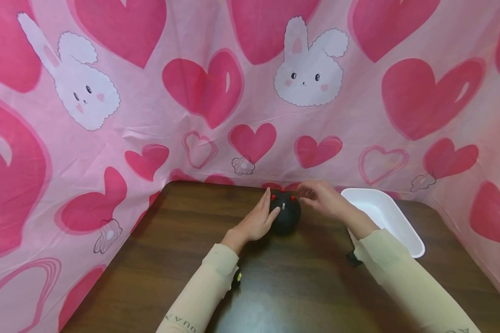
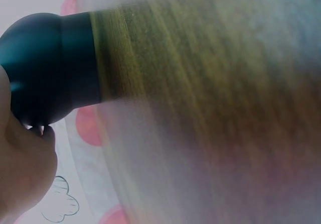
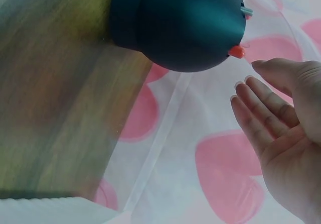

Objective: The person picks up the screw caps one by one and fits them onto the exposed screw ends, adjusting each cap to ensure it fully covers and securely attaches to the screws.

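My left hand [image 1: 256,222] rests straight-fingered against the round black ball studded with small red pins [image 1: 285,213], which sits near the far edge of the dark wooden table [image 1: 183,259]. My right hand [image 1: 322,198] hovers just beside its top, fingers loosely extended, apart from the pins in the right wrist view. The white plastic tray [image 1: 393,222] is partly hidden behind my right forearm; the left wrist view is blurred.

Lower centre: bare dark brown wooden table [image 1: 300,286] between the sleeves.
Right: white plastic tray [image 1: 393,222] blocks.
Centre: black rounded object with red pins [image 1: 285,213] between both hands.
Top: pink heart-print cloth [image 1: 250,92] walls it.
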The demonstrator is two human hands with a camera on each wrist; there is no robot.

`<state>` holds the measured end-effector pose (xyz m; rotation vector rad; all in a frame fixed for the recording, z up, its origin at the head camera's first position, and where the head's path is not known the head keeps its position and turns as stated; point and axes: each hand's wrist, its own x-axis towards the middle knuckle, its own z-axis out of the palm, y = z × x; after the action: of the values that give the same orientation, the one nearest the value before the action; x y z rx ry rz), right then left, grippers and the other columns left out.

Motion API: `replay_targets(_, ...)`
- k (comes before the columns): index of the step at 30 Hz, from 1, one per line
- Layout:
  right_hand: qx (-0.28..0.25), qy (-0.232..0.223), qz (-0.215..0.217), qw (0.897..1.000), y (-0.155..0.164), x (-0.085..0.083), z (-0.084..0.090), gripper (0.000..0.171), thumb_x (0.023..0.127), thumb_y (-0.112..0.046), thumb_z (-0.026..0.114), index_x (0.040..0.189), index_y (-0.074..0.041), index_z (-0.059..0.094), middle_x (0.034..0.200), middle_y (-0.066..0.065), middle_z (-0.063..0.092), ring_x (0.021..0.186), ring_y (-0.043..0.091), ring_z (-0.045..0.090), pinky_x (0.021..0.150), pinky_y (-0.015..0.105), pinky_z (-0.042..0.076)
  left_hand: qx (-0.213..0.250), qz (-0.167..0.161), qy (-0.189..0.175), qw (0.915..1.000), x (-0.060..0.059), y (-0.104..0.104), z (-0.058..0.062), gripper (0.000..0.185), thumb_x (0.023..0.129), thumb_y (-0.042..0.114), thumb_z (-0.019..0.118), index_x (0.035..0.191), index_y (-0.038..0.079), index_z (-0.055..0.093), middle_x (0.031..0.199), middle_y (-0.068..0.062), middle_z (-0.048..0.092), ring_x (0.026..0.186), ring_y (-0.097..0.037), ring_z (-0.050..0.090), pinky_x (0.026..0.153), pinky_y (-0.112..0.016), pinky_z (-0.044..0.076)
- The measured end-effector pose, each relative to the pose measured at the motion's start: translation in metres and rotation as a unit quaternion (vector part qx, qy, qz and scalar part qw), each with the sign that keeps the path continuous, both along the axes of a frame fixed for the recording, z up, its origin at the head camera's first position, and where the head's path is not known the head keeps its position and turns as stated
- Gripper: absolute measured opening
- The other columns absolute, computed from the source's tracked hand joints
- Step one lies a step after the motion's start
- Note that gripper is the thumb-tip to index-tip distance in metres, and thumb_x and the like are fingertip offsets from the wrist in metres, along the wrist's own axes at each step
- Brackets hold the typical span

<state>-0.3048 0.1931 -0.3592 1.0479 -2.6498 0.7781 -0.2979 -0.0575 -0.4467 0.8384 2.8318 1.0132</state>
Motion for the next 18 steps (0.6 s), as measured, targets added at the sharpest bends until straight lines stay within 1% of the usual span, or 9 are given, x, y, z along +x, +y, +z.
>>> replay_targets(4,0.012,0.007,-0.005,1.0,0.005,0.0,0.004,0.025,0.086,0.001,0.078,0.111,0.001,0.071,0.098,0.014,0.073,0.087,0.027,0.071,0.083,0.048,0.06,0.003,-0.003,0.004,1.0,0.0,0.0,-0.001,0.079,0.11,0.051,0.032,0.164,0.008,-0.006,0.173,-0.011,-0.001,0.158,-0.022,0.008,0.126,-0.041,0.015)
replay_targets(10,0.011,0.015,-0.008,1.0,0.016,-0.001,0.013,0.028,0.087,0.001,0.077,0.114,0.004,0.069,0.095,0.014,0.073,0.085,0.029,0.071,0.081,0.05,0.06,0.003,-0.003,0.003,1.0,-0.002,0.001,-0.002,0.08,0.109,0.052,0.032,0.164,0.01,-0.008,0.173,-0.01,-0.002,0.158,-0.02,0.007,0.126,-0.039,0.015)
replay_targets(12,0.01,0.015,-0.01,1.0,0.02,-0.001,0.016,0.029,0.087,0.0,0.077,0.115,0.004,0.07,0.096,0.015,0.073,0.085,0.029,0.071,0.08,0.05,0.061,0.005,-0.002,0.002,1.0,-0.003,0.001,-0.002,0.08,0.109,0.053,0.032,0.164,0.011,-0.009,0.173,-0.01,-0.001,0.158,-0.02,0.007,0.126,-0.039,0.015)
replay_targets(15,0.011,0.02,-0.015,1.0,0.027,-0.002,0.02,0.026,0.088,-0.001,0.076,0.113,0.002,0.071,0.099,0.016,0.073,0.086,0.027,0.07,0.08,0.049,0.061,0.001,0.001,-0.001,1.0,-0.004,0.001,-0.002,0.08,0.109,0.053,0.033,0.164,0.013,-0.01,0.173,-0.009,-0.002,0.158,-0.019,0.007,0.126,-0.038,0.014)
replay_targets(18,0.013,0.029,-0.018,0.999,0.033,-0.002,0.022,0.022,0.087,0.0,0.075,0.109,0.002,0.07,0.098,0.016,0.072,0.085,0.028,0.07,0.079,0.05,0.061,0.0,0.004,-0.001,1.0,-0.005,0.001,-0.003,0.08,0.109,0.052,0.033,0.164,0.013,-0.01,0.173,-0.008,-0.002,0.158,-0.018,0.007,0.126,-0.037,0.014)
